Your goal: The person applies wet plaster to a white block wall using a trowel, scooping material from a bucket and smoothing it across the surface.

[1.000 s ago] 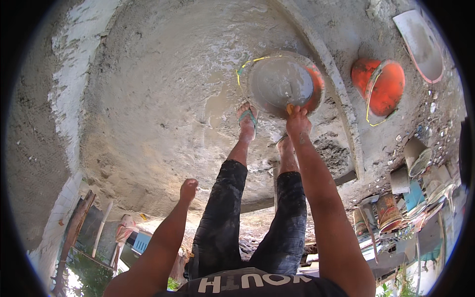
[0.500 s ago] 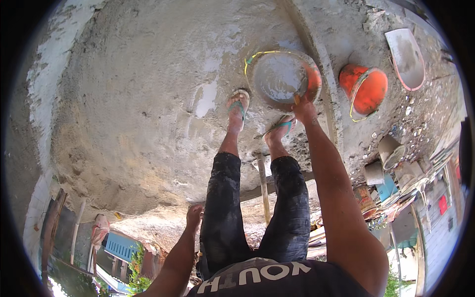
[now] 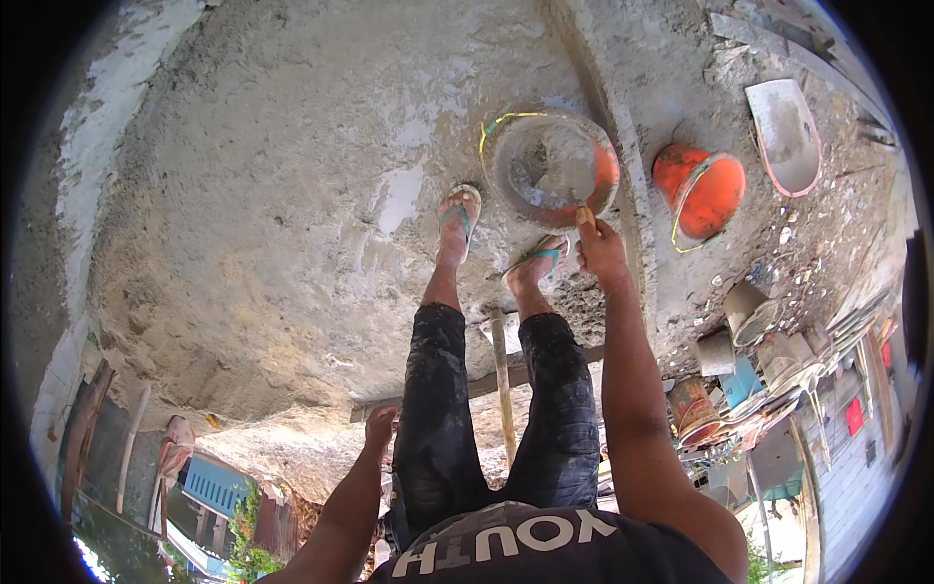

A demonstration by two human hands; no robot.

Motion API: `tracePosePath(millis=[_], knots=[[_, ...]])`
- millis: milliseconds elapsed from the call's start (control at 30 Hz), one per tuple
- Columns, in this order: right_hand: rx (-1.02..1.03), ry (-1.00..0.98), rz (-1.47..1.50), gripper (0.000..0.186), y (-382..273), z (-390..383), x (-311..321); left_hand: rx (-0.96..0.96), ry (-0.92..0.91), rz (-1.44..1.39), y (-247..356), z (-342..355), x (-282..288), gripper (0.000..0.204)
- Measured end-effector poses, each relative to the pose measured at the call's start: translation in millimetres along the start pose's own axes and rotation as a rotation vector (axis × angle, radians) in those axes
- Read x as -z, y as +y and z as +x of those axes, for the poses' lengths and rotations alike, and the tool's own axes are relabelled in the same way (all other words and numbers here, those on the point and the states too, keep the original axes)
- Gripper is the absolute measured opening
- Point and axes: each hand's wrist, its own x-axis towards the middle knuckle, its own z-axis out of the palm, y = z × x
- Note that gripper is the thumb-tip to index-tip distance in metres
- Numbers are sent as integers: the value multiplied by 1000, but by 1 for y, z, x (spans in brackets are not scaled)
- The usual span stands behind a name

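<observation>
My right hand (image 3: 603, 251) is closed around the short wooden handle of a trowel (image 3: 585, 216). The trowel's cement-coated blade reaches into a round orange bucket (image 3: 605, 183), whose rim is caked with grey. Wet grey mix (image 3: 530, 165) lies inside, and a yellow handle hangs on the far left of the rim. Beside my left knee, my left hand (image 3: 382, 425) has its fingers curled in, with nothing seen in them. My sandalled feet stand just to the near side and left of the bucket.
Right of a raised concrete ridge (image 3: 623, 127), a second orange bucket (image 3: 710, 198) lies tilted. Beyond it is a cut-open trough-like container (image 3: 786, 141). A wooden pole (image 3: 502, 389) stands between my legs. Grey pots (image 3: 749, 310), rubble and planks crowd the right side.
My right hand has drawn back toward me from the bucket's rim with the trowel, and more of the blade shows inside. The view has shifted slightly. My left hand stays by my knee.
</observation>
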Motion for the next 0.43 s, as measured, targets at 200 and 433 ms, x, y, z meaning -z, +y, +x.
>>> tracePosePath(millis=[200,433], knots=[[216,392,-1257,43,19,117,18,-44,-66,-13,37,18,-27,25],[540,-155,-1164,43,18,76,-7,-80,-91,30,-11,21,-7,33]])
